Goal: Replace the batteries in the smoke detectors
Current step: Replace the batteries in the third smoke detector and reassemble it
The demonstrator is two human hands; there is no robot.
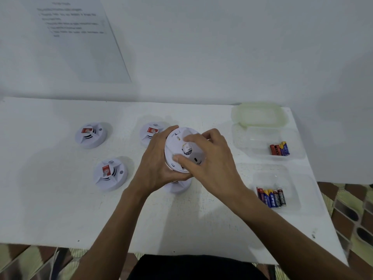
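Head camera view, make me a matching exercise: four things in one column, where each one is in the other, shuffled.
1. upturned smoke detector
2. container lid
3. printed sheet
4. Eveready batteries

A. on the wall
B. in the near clear tray
C. gripped by left hand and right hand
D. at the table's far right corner

Pairs: 1-C, 2-D, 3-A, 4-B

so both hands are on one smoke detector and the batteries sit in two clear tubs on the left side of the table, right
Not quite. The head view shows the batteries in two clear tubs on the right side of the table, not the left. The left hand and right hand are indeed both on one smoke detector.
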